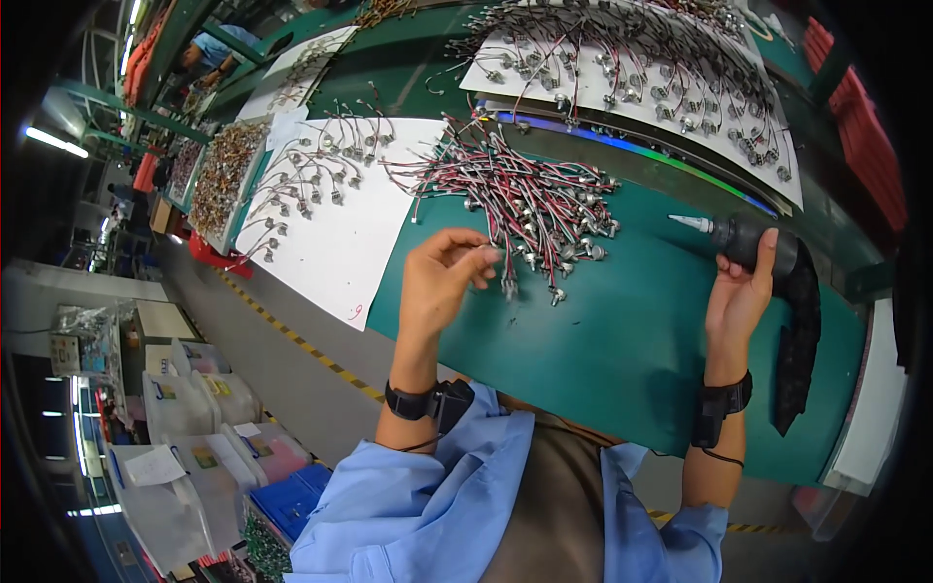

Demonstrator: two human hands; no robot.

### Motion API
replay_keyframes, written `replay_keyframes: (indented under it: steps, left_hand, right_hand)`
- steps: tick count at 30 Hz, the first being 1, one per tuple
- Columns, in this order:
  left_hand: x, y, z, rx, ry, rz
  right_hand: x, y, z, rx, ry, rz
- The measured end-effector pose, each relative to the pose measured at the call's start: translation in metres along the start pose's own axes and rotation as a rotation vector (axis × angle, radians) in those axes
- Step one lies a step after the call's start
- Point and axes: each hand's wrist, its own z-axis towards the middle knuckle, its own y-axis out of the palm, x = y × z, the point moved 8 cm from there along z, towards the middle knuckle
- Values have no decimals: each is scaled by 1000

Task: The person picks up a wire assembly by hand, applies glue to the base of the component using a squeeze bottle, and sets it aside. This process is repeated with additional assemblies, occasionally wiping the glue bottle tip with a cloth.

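A loose heap of small round metal parts with red, black and white wire leads [525, 194] lies on the green mat. My left hand [442, 282] is at the heap's near left edge, thumb and forefinger pinched together beside the wires. What sits between those fingertips is too small to make out. On the right, my right hand [739, 296] grips a dark bottle with a tapered pale nozzle [743, 238]. The nozzle points left toward the heap. A black, crinkled sleeve-like length [799, 340] curves down from behind the bottle. Both wrists wear black bands with small boxes.
Left of the heap, a white sheet [335, 243] carries spaced wired parts. Another loaded white board [622, 68] stands raised at the back. A tray of brownish small parts [228, 185] is at far left. Plastic bins [185, 466] stand on the floor side at left.
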Motion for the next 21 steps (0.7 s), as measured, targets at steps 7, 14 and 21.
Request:
replay_keyframes:
  steps: [7,14,21]
  left_hand:
    - [108,18,-16,57,468,-10]
    - [86,61,18,-7,278,-447]
    - [11,116,28,-166,-17,-488]
  right_hand:
    - [-11,-2,2,21,-40,43]
    - [-29,5,-6,9,-110,57]
    - [-37,25,-25,-151,-323,-46]
